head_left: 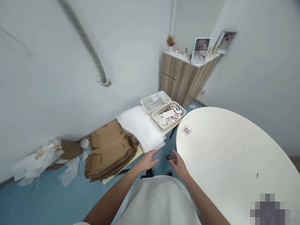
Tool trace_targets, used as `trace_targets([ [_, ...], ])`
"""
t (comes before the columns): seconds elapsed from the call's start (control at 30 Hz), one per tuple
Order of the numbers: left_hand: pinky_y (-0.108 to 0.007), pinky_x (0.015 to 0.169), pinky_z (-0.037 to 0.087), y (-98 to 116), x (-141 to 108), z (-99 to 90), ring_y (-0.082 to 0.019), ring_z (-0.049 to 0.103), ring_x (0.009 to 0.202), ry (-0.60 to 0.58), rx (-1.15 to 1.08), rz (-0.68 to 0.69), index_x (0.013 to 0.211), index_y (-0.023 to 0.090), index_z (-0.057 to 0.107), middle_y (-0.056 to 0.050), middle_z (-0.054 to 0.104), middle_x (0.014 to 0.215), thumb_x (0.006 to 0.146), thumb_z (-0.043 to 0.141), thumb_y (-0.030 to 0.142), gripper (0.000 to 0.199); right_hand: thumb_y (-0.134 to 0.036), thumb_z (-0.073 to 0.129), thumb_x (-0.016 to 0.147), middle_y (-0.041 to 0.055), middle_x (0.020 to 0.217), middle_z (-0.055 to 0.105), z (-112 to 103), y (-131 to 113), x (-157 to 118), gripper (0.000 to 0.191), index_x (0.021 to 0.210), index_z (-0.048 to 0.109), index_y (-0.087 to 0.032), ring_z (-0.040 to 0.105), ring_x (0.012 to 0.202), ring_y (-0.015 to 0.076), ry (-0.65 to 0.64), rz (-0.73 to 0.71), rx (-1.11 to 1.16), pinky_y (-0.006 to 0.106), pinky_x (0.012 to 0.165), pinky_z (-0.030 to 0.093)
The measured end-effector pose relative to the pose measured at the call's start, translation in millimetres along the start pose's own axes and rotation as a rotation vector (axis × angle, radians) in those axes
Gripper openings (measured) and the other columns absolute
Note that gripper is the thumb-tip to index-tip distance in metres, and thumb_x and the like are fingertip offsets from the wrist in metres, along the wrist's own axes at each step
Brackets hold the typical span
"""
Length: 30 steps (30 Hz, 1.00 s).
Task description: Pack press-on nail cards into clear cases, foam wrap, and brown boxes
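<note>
My left hand (147, 161) is held out in front of my body with thumb and fingers apart and nothing in it. It is nearest to the stack of white foam sheets (140, 125). Opposite it, my right hand (178, 164) is open and bare too, beside the left edge of the round white table (222, 140). On that table, close to its far left edge, lies a small clear packet (187, 130) with dark reddish contents. A pile of flattened brown cardboard boxes (109, 147) lies to the left of the foam sheets.
Past the foam stand a white basket of clear plastic pieces (156, 101) and another basket of printed cards (168, 115). A wood-grain cabinet (179, 75) fills the corner. Crumpled white wrapping (39, 159) litters the blue floor (47, 200) at left.
</note>
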State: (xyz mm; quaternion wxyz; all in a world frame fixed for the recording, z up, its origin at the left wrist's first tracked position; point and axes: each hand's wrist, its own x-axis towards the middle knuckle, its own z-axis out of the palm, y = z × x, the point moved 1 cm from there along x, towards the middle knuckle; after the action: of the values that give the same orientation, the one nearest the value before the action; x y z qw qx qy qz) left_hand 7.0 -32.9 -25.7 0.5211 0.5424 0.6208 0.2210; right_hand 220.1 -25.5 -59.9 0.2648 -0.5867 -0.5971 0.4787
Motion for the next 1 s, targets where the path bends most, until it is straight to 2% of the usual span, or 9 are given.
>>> trace_targets([
  [0.17,-0.034,0.079,0.046,-16,-5,-25.8,-0.019,0.060,0.088,0.082,-0.256,-0.018,0.110,0.015,0.053,-0.013,0.059,0.109,0.070,0.062,0.038,0.047,-0.034,0.051,0.076,0.0095,0.113,0.058,41,-18,17,0.048,0.122,0.046,-0.021,0.061,0.076,0.0177,-0.193,-0.005,-0.041,0.039,0.074,0.051],
  [0.3,-0.034,0.080,0.046,-19,-4,-42.2,-0.019,0.059,0.090,0.150,-0.308,-0.039,0.109,0.013,0.054,-0.014,0.058,0.108,0.070,0.062,0.036,0.045,-0.033,0.051,0.076,0.0101,0.114,0.057,66,-28,24,0.046,0.119,0.048,-0.019,0.060,0.076,0.0166,-0.290,0.002,-0.063,0.038,0.074,0.050],
  [0.37,-0.034,0.081,0.047,-17,0,-48.4,-0.020,0.059,0.091,0.140,-0.310,-0.039,0.109,0.014,0.054,-0.014,0.058,0.110,0.072,0.060,0.035,0.043,-0.033,0.052,0.075,0.0098,0.113,0.058,71,-30,28,0.044,0.116,0.050,-0.018,0.060,0.082,0.0182,-0.320,0.001,-0.084,0.038,0.076,0.049],
  [0.47,-0.033,0.081,0.046,-12,9,-54.7,-0.022,0.056,0.099,0.162,-0.287,-0.050,0.109,0.017,0.055,-0.012,0.056,0.116,0.073,0.059,0.037,0.042,-0.034,0.053,0.074,0.0090,0.113,0.057,70,-32,41,0.041,0.113,0.053,-0.020,0.058,0.095,0.0217,-0.291,-0.008,-0.147,0.040,0.082,0.046],
  [0.57,-0.033,0.083,0.045,-12,20,-58.2,-0.023,0.052,0.106,0.203,-0.258,-0.098,0.112,0.021,0.054,-0.011,0.053,0.120,0.072,0.059,0.042,0.046,-0.035,0.051,0.076,0.0090,0.115,0.056,69,-34,63,0.041,0.114,0.052,-0.020,0.053,0.105,0.0233,-0.267,-0.008,-0.210,0.041,0.087,0.044],
  [0.63,-0.033,0.085,0.044,-12,29,-60.8,-0.024,0.049,0.111,0.186,-0.242,-0.119,0.115,0.022,0.052,-0.010,0.048,0.125,0.071,0.059,0.046,0.050,-0.035,0.049,0.077,0.0086,0.117,0.054,72,-36,81,0.040,0.114,0.051,-0.021,0.051,0.108,0.0234,-0.264,-0.015,-0.240,0.042,0.089,0.043],
  [0.73,-0.032,0.089,0.042,-11,48,-68.1,-0.025,0.044,0.117,0.166,-0.237,-0.151,0.117,0.024,0.050,-0.009,0.043,0.131,0.070,0.058,0.050,0.054,-0.034,0.047,0.078,0.0078,0.120,0.052,82,-41,110,0.040,0.116,0.049,-0.023,0.049,0.112,0.0230,-0.268,-0.046,-0.252,0.044,0.092,0.041],
  [0.83,-0.033,0.091,0.040,-11,80,-78.1,-0.027,0.042,0.120,0.178,-0.246,-0.217,0.118,0.023,0.050,-0.010,0.044,0.131,0.068,0.060,0.050,0.058,-0.033,0.047,0.079,0.0095,0.127,0.047,95,-46,138,0.042,0.120,0.046,-0.022,0.043,0.119,0.0237,-0.289,-0.079,-0.234,0.046,0.097,0.036],
  [1.0,-0.036,0.092,0.039,-26,142,-82.6,-0.030,0.037,0.124,0.165,-0.302,-0.439,0.122,0.019,0.047,-0.013,0.043,0.133,0.067,0.060,0.053,0.065,-0.033,0.050,0.078,0.0133,0.141,0.029,111,-44,181,0.055,0.129,0.035,-0.018,0.023,0.132,0.0251,-0.329,-0.069,-0.217,0.047,0.103,0.030],
])
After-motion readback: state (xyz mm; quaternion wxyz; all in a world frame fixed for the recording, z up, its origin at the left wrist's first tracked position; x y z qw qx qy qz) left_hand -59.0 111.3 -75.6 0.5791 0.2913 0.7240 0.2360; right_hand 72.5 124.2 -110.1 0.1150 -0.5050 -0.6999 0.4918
